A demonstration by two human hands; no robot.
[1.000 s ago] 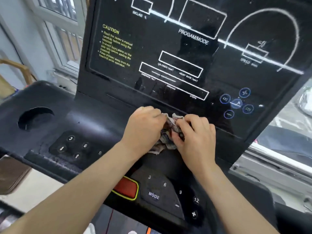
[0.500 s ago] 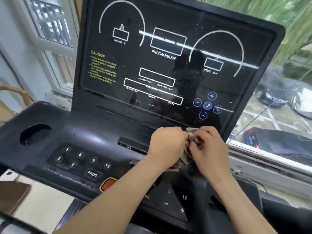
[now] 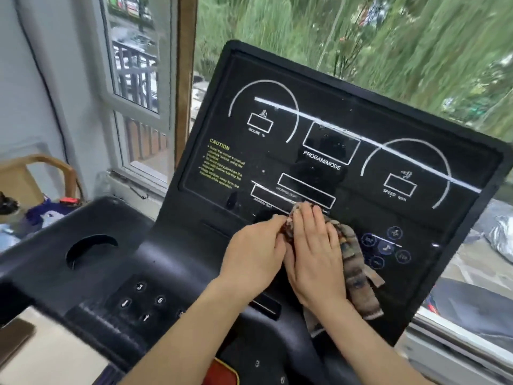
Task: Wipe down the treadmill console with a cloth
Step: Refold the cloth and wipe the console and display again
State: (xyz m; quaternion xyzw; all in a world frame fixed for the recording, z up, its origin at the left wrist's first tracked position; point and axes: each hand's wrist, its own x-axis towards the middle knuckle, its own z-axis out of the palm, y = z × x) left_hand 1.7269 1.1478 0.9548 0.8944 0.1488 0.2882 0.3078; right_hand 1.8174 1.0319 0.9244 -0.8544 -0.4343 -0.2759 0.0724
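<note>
The black treadmill console (image 3: 347,162) fills the middle of the view, its glossy display panel printed with white dials and yellow caution text. A brown patterned cloth (image 3: 354,262) lies against the lower part of the panel. My right hand (image 3: 316,251) lies flat on it with straight fingers, pressing it to the panel; the cloth hangs out to the right and below the hand. My left hand (image 3: 254,258) sits just left, its fingertips pinching the cloth's left edge.
A round cup holder (image 3: 91,250) and a keypad (image 3: 141,301) sit on the left wing of the console. A red stop button (image 3: 222,373) shows at the bottom edge. A window (image 3: 136,51) and a wooden chair (image 3: 36,176) are at the left.
The cloth was bunched between both hands low on the console; now it is spread out and my right hand lies flat on it, higher on the display panel. The view has tilted upward.
</note>
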